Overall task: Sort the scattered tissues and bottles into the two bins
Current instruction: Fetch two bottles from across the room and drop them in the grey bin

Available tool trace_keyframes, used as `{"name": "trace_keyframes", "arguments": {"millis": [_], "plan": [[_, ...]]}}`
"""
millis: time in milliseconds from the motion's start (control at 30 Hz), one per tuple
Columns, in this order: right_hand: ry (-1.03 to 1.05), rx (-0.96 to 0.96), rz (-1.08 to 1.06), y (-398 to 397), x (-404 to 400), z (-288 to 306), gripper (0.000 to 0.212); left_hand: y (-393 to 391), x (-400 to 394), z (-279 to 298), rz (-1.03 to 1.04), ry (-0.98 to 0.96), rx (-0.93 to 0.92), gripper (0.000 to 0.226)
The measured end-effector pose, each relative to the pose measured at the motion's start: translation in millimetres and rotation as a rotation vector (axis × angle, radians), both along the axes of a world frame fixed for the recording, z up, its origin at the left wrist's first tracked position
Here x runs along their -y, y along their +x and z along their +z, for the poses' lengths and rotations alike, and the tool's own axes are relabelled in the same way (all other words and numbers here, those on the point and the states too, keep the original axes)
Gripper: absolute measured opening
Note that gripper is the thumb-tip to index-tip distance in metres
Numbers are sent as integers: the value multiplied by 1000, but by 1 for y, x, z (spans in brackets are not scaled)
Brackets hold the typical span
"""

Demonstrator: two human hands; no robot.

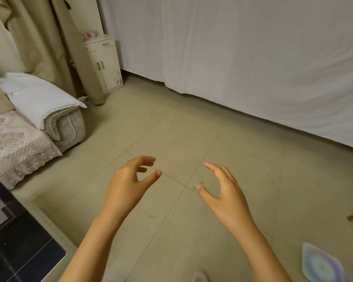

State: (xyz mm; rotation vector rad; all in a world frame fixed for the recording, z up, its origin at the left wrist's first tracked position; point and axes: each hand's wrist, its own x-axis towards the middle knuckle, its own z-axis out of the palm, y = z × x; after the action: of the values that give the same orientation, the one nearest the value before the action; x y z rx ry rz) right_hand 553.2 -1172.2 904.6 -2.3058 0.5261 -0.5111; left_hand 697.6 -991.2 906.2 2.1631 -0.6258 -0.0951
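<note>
Our left hand (128,183) and right hand (224,192) hover empty over the tiled floor (171,129), fingers loosely spread. A sofa (29,127) sits left, a white curtain (243,58) beyond.

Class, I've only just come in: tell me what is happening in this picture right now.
A person holds both bare hands out over a tiled floor, gripping nothing. The left hand and the right hand both have loosely spread fingers. No tissues, bottles or bins show here. A sofa stands at the left, a small cabinet beyond it, and a white sheet hangs behind.
</note>
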Motion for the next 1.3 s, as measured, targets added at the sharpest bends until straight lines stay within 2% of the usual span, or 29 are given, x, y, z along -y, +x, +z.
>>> {"name": "trace_keyframes", "arguments": {"millis": [267, 467, 533, 600, 867, 1300], "plan": [[-36, -1, 127, 88, 134, 0, 50, 55, 109, -9, 190, 42, 49, 37], [-347, -32, 80, 139, 211, 13, 54, 83, 175, 3, 365, 321, 251, 40], [-382, -86, 72, 156, 227, 15, 58, 95, 193, 3, 416, 446, 323, 42], [-393, -123, 92, 174, 242, 15, 60, 110, 210, 4, 440, 517, 318, 43], [-404, -202, 124, 267, 306, 11, 62, 199, 280, 2, 417, 652, 304, 46], [-460, -292, 174, 474, 416, 23, 73, 420, 404, 6, 356, 662, 309, 49]]}}
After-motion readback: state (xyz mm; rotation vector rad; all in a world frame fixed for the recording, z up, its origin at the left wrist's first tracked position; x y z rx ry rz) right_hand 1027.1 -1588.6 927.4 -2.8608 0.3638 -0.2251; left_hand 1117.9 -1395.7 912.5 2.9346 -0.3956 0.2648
